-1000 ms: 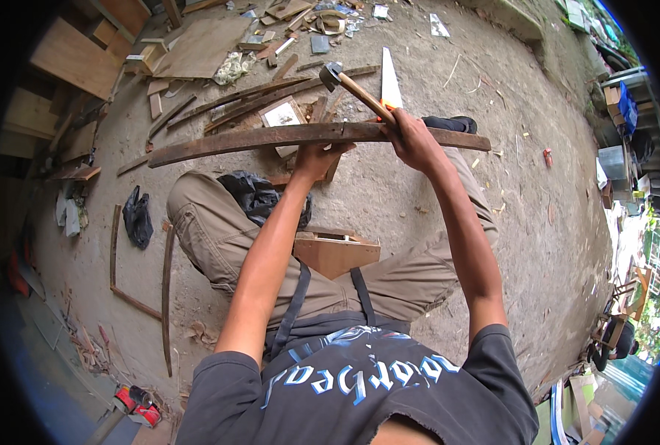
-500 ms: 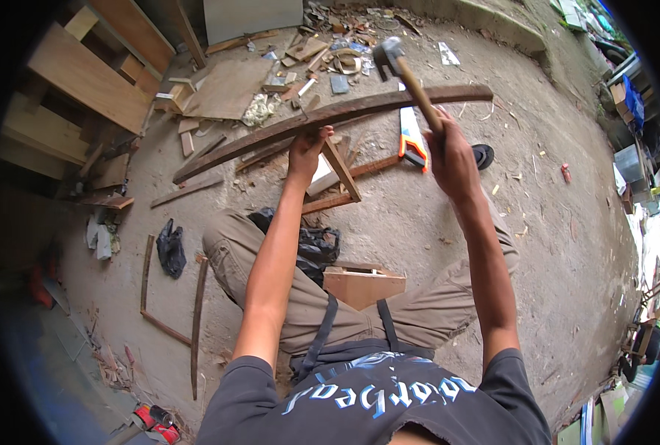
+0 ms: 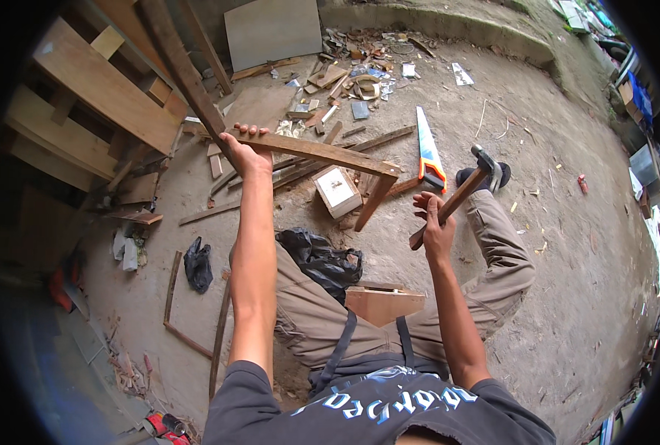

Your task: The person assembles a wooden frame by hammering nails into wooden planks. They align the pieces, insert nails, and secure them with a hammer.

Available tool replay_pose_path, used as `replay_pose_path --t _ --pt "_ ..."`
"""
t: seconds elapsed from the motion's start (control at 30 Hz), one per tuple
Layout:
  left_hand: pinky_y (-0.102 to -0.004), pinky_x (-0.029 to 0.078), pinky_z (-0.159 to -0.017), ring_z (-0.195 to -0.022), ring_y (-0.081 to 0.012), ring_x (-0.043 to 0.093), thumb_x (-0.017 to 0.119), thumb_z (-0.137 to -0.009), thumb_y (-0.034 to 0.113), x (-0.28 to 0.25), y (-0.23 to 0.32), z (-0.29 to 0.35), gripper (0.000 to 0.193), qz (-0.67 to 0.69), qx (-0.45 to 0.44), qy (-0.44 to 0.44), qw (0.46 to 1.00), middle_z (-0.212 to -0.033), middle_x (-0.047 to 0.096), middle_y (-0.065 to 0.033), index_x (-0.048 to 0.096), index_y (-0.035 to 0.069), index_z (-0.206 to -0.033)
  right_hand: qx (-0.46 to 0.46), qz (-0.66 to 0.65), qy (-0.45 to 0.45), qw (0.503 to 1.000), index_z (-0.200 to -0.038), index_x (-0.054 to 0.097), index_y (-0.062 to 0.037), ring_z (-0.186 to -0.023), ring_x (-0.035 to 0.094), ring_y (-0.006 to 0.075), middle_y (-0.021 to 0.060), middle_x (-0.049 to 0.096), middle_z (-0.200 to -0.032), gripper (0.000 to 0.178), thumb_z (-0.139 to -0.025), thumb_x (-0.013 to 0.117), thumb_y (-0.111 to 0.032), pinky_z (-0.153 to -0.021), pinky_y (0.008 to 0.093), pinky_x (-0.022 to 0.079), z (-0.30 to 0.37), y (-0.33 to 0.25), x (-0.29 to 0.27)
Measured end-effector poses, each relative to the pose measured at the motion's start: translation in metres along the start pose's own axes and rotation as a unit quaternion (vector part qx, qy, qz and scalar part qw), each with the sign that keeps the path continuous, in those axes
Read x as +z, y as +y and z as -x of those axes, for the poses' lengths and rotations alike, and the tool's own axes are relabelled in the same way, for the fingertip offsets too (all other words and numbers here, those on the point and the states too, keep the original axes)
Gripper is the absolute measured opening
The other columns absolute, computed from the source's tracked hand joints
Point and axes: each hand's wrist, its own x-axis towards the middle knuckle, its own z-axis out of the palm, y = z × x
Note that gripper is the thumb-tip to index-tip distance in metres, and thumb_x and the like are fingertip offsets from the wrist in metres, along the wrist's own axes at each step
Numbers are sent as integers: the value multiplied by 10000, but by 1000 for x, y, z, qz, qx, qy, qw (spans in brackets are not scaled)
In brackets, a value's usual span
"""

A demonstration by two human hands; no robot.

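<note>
My left hand (image 3: pixel 250 154) is closed around a dark wooden frame (image 3: pixel 319 150) where two of its strips meet. One long strip rises from there toward the upper left, another runs right to a corner, and a shorter piece hangs off that corner. A hammer (image 3: pixel 464 196) is in my right hand (image 3: pixel 437 231), gripped by its wooden handle, its metal head up and to the right. Beyond the right hand lies a handsaw (image 3: pixel 429 152) with an orange and black handle. Below the frame sits a small box (image 3: pixel 337 191) with a white top.
Wooden scraps (image 3: pixel 330 78) litter the far ground. Plywood boards (image 3: pixel 100 81) lean at the upper left. A black plastic bag (image 3: pixel 322 259) and a wooden box (image 3: pixel 385 304) lie by my legs. Thin wooden strips (image 3: pixel 189 337) rest at the lower left.
The wooden frame has swung, its long strip now pointing to the upper left. My left hand has shifted left. The right hand has lowered the hammer toward me and to the right.
</note>
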Motion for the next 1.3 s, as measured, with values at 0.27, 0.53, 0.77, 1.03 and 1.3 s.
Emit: replay_pose_path --t 0.27,0.53,0.77,1.03,1.3 --pt "-405 485 -788 -705 -149 499 281 -1008 618 6 -28 37 562 152 -77 11 985 -769 493 11 500 104 -948 -143 48 11 988 -1449 430 0 -1331 451 203 139 531 -1405 475 -1060 463 -270 -1111 359 325 -4 -12 15" --pt "-565 447 -947 -903 -210 586 218 -985 687 35 -40 68 716 77 -150 -43 985 -996 621 -78 554 56 -1032 -251 72 6 965 -1382 445 12 -909 532 129 59 581 -1114 413 -1034 518 -200 -851 262 423 -23 -19 4" --pt "-418 477 -880 -968 -179 622 315 -955 726 -50 17 55 729 -359 -123 -37 924 -1018 680 -76 618 70 -1048 -176 59 50 981 -1340 480 23 -943 539 115 49 601 -1062 383 -1026 534 -191 -855 253 422 -23 -35 -1" --pt "-453 230 -1149 -1353 -273 434 162 -848 877 -75 -39 4 1093 -425 -130 -59 894 -1455 491 -172 384 -3 -1457 -162 85 41 982 -1361 469 13 -890 534 92 29 611 -1018 408 -1022 544 -202 -803 255 435 -21 -32 -18" --pt "-308 487 -628 -636 -185 588 473 -945 662 -41 -60 22 625 -293 -3 -101 951 -773 619 -67 576 46 -971 -164 114 26 979 -1330 481 13 -879 516 85 14 577 -954 368 -1027 534 -189 -793 246 419 -14 -53 -25"
